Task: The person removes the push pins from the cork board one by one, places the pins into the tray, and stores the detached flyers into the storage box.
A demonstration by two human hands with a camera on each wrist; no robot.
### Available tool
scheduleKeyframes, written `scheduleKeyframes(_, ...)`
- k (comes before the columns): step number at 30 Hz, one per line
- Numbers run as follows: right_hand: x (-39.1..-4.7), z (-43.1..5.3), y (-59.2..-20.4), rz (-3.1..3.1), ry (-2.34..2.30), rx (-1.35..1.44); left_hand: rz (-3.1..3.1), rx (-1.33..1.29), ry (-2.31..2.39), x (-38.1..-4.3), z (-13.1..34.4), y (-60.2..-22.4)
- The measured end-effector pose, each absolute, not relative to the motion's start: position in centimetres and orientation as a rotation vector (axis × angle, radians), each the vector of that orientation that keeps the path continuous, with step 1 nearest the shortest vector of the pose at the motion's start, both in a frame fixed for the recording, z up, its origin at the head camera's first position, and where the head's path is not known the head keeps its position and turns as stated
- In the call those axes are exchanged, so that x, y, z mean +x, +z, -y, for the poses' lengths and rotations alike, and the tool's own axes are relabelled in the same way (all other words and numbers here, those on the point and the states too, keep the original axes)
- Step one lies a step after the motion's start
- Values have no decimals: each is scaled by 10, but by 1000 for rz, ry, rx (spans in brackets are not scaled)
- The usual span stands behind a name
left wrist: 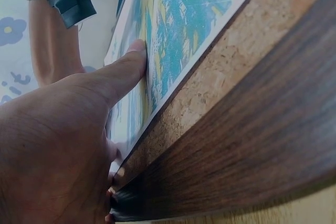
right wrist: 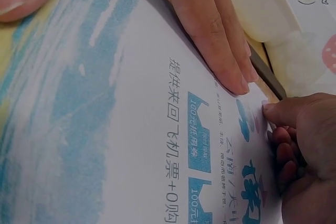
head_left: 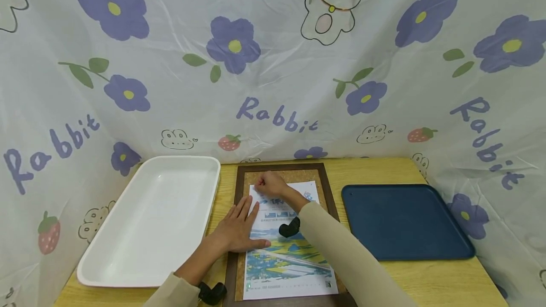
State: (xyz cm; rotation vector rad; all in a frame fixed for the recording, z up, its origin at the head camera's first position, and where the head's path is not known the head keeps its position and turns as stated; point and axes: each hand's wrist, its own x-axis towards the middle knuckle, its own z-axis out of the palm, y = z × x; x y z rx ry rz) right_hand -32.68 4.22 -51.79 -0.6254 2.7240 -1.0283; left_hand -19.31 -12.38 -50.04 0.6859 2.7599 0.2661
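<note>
A printed poster with a blue, green and yellow landscape lies on a cork board in a dark brown wooden frame. My left hand rests spread on its left edge, fingers pointing to the far end and thumb reaching inward over the picture. At the poster's far left corner is my right hand, its fingers curled into the palm. In the right wrist view its thumb presses at the corner, near the left fingertips; what lies under the thumb is hidden.
To the left stands a large white tray with raised sides. A flat dark blue tray lies on the right. All rest on a yellow wood-grain table. A white curtain with flowers and rabbits hangs behind and along both sides.
</note>
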Motion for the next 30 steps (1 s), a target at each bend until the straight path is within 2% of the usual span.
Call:
scheduleKeyframes(22, -324, -44, -519, -2666, -1120, -683, -2757, 727, 299, -195, 128, -504)
scheduleKeyframes(30, -322, -49, -519, -2600, -1232, -598, -2770, 700, 260, -195, 125, -502)
